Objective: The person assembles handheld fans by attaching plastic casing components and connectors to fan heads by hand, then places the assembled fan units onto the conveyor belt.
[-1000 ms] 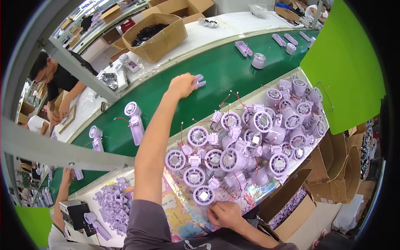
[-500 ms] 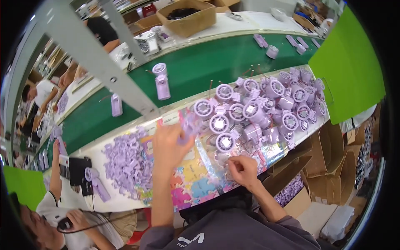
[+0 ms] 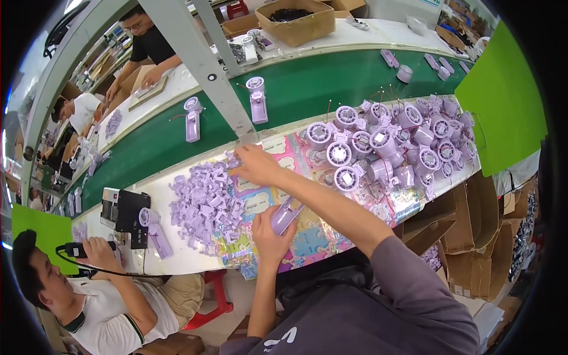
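Note:
My left hand (image 3: 272, 241) is wrapped round a lilac handheld-fan housing (image 3: 285, 218), held tilted above the printed puzzle-pattern mat (image 3: 310, 238). My right arm crosses over the mat to the left. At its end my right hand (image 3: 255, 165) has its fingertips pinched at the upper right edge of a pile of small lilac plastic parts (image 3: 204, 204), on what looks like one small part. Right of the mat lies a heap of lilac fan bodies (image 3: 381, 142) with round grilled heads and thin wires.
Beyond the table runs a green conveyor belt (image 3: 322, 80) carrying several fan pieces. A grey metal post (image 3: 204, 65) stands before it. At left sit a black device (image 3: 133, 219) and a lilac fan (image 3: 155, 234). A seated co-worker (image 3: 112, 296) holds a black corded tool. Cardboard boxes (image 3: 473, 236) stand right.
My left hand has come down towards me with the housing. From beside the fan heap, my right hand has crossed left to the small parts. The view has shifted, and the co-worker's raised arm has lowered.

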`<state>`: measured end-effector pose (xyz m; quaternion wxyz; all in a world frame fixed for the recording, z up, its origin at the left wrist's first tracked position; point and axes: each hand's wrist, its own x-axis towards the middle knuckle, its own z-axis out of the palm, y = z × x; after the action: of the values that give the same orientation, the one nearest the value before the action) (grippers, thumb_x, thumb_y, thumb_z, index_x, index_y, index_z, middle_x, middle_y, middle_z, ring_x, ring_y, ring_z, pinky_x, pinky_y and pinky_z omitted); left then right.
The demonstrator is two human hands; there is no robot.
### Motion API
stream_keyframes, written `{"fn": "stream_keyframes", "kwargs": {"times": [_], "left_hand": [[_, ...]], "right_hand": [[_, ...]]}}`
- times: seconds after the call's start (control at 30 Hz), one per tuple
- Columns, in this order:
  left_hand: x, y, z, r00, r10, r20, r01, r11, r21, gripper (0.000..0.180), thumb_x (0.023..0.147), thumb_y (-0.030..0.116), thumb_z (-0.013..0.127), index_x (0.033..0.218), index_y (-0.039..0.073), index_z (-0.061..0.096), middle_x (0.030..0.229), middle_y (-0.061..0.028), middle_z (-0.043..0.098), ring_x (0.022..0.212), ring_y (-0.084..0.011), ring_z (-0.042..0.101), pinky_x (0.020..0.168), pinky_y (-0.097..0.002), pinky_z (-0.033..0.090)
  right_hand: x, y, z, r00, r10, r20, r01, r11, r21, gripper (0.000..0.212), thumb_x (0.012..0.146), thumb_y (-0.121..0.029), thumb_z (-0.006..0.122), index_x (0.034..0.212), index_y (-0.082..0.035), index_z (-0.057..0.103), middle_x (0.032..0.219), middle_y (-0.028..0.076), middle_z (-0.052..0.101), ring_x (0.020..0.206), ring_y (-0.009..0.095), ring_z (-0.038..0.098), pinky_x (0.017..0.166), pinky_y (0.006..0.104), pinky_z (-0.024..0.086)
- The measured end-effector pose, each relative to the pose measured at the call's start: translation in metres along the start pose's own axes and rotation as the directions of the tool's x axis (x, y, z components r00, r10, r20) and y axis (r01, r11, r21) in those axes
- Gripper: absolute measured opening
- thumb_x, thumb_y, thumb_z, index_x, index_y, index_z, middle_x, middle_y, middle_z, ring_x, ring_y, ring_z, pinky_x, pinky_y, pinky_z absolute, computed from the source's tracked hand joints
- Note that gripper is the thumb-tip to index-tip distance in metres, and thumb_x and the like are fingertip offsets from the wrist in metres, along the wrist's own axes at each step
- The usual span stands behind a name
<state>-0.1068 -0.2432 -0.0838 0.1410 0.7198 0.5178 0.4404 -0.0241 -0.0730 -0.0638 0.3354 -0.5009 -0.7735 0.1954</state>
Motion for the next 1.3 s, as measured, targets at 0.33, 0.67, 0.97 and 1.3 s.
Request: {"fn": "stream_keyframes", "kwargs": {"times": [0.33, 0.67, 0.97, 1.3], "left_hand": [[-0.001, -0.001, -0.003, 0.999, -0.013, 0.030, 0.012, 1.000, 0.007, 0.050, 0.070, 0.015, 0.085, 0.114, 0.004, 0.063, 0.099, -0.0125, 0.069, 0.091, -0.0332, 0.062, 0.080, -0.0444, 0.051], [0.000, -0.006, -0.007, 0.999, -0.004, 0.044, 0.004, 1.000, -0.004, 0.046, 0.068, 0.015, 0.086, 0.109, 0.004, 0.069, 0.095, -0.0128, 0.067, 0.087, -0.0324, 0.062, 0.077, -0.0424, 0.051], [0.009, 0.000, -0.010, 0.973, 0.150, 0.174, -0.154, 0.988, 0.010, 0.051, 0.068, 0.018, 0.086, 0.114, 0.004, 0.069, 0.095, -0.0111, 0.068, 0.092, -0.0303, 0.064, 0.078, -0.0400, 0.051], [0.038, 0.022, -0.044, 0.851, -0.015, 0.524, -0.021, 0.998, 0.062, 0.063, 0.070, 0.016, 0.081, 0.128, -0.001, 0.063, 0.110, -0.0140, 0.062, 0.094, -0.0346, 0.065, 0.083, -0.0431, 0.052]], "right_hand": [[-0.040, -0.016, -0.041, 0.996, 0.068, -0.052, -0.057, 0.980, 0.189, 0.015, 0.083, -0.013, 0.064, 0.094, -0.003, 0.066, 0.094, 0.014, 0.068, 0.091, 0.034, 0.067, 0.079, 0.0483, 0.054], [-0.134, -0.024, -0.141, 0.920, 0.109, -0.377, -0.317, 0.771, -0.552, 0.049, 0.078, -0.029, 0.080, 0.117, -0.003, 0.063, 0.112, 0.015, 0.060, 0.106, 0.033, 0.059, 0.083, 0.0439, 0.050], [-0.213, -0.029, -0.148, 0.899, 0.374, -0.228, -0.437, 0.785, -0.438, 0.049, 0.080, -0.029, 0.076, 0.121, -0.005, 0.060, 0.112, 0.019, 0.057, 0.095, 0.037, 0.065, 0.074, 0.0466, 0.056], [-0.246, -0.028, -0.170, 0.985, 0.126, 0.115, -0.104, 0.979, -0.178, 0.051, 0.076, -0.005, 0.073, 0.124, -0.011, 0.057, 0.126, 0.014, 0.055, 0.115, 0.036, 0.057, 0.094, 0.0460, 0.051]]}}
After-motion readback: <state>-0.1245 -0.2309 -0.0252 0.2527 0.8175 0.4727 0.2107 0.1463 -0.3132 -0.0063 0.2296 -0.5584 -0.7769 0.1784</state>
